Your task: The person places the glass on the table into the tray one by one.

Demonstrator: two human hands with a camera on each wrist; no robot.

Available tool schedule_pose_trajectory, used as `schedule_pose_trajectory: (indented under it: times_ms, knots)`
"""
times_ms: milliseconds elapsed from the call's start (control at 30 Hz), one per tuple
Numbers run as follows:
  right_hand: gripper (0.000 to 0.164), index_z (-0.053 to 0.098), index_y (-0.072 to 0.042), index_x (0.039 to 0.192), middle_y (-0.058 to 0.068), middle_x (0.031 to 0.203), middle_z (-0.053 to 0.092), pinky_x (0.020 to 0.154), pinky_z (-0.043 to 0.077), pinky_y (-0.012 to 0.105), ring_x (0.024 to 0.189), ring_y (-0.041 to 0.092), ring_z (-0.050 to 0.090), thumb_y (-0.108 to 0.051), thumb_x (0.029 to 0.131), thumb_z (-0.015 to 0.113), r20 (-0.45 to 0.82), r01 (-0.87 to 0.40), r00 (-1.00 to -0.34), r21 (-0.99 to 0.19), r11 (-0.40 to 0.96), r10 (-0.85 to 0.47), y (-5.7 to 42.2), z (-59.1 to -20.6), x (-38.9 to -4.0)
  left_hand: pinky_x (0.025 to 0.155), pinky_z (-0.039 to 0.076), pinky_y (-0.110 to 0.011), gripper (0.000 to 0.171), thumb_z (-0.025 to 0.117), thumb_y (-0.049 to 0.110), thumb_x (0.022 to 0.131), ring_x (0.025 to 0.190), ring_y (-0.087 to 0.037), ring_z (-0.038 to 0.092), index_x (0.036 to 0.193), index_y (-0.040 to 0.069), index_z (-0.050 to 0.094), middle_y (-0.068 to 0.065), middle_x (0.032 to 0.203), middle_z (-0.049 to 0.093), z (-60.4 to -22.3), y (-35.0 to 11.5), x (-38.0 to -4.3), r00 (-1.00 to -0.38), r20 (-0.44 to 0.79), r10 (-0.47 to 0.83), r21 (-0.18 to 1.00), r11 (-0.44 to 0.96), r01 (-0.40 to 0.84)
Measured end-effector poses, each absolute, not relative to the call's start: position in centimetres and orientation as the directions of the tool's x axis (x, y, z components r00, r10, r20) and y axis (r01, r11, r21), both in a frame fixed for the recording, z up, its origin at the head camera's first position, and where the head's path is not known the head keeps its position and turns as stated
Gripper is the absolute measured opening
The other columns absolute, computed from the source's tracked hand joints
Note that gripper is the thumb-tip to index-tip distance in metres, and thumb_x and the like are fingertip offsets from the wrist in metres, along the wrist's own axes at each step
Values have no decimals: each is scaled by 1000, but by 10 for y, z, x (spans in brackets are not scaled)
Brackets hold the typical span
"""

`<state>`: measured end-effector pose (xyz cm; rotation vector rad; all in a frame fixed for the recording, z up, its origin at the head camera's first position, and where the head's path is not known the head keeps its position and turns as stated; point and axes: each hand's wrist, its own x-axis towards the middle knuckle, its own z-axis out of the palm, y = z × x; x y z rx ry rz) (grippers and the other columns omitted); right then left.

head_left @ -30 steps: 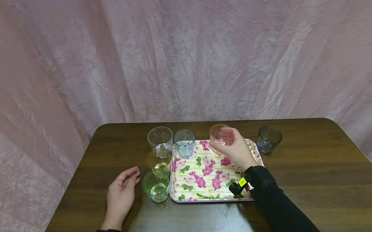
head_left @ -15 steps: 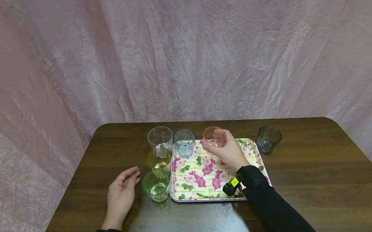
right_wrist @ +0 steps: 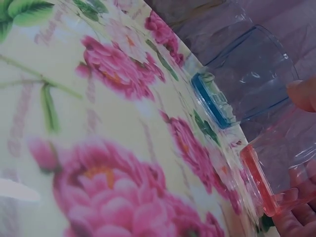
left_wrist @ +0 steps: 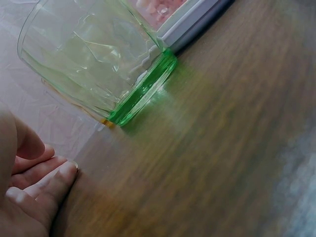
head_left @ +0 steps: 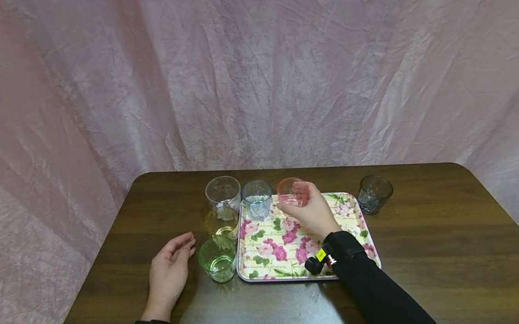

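Note:
My right hand (head_left: pixel 315 212) grips a pink-red glass (head_left: pixel 290 193) at the back of a flowered tray (head_left: pixel 276 245). In the right wrist view, the red base (right_wrist: pixel 257 180) is low by the tray's surface; I cannot tell whether it touches. Just left of it, a blue-tinted glass (head_left: pixel 258 202) stands upright on the tray's back left corner. My left hand (head_left: pixel 169 274) rests on the table with loosely bent fingers, holding nothing. Nearest to that hand is a green glass (head_left: pixel 217 259), standing on the table beside the tray's left edge; it looms large in the left wrist view.
Behind the green glass stand a yellow glass (head_left: pixel 221 227) and a clear glass (head_left: pixel 223 192), close along the tray's left side. A dark grey glass (head_left: pixel 374 194) stands right of the tray. The wooden table (head_left: pixel 454 234) ends at a pink curtain (head_left: pixel 247 75).
My right hand has carried the pink-red glass leftward across the back of the tray, closer to the blue glass. The left hand has stayed in place.

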<state>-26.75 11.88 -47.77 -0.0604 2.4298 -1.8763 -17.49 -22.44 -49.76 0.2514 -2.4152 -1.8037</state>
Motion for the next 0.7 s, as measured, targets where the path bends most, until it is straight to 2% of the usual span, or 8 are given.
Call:
schedule_pose_trajectory:
  times_ms: [167, 300, 700]
  knots:
    - [81, 43, -14, 162, 11, 161, 51, 128, 43, 51, 155, 35, 47, -35, 97, 86, -28, 6, -997, -961, 275, -78, 116, -478, -268, 94, 51, -2, 37, 50, 11, 116, 136, -34, 68, 148, 0, 64, -22, 150, 67, -497, -224, -175, -979, -7, -201, 958, 279, -64]
    - [81, 43, -15, 162, 11, 162, 46, 127, 43, 51, 154, 35, 46, -40, 97, 86, -25, -1, -996, -951, 308, -81, 113, -478, -269, 94, 51, -1, 37, 49, 12, 117, 137, -34, 67, 149, 0, 64, -22, 151, 67, -496, -224, -175, -980, -13, -200, 958, 279, -69]
    - [81, 47, -14, 160, 16, 159, 39, 113, 50, 53, 133, 36, 51, -41, 96, 86, -15, 2, -999, -931, 364, -32, 110, -482, -272, 94, 52, -2, 37, 49, 10, 116, 136, -35, 67, 147, -2, 64, -23, 150, 67, -498, -224, -176, -979, -3, -203, 958, 279, -61]
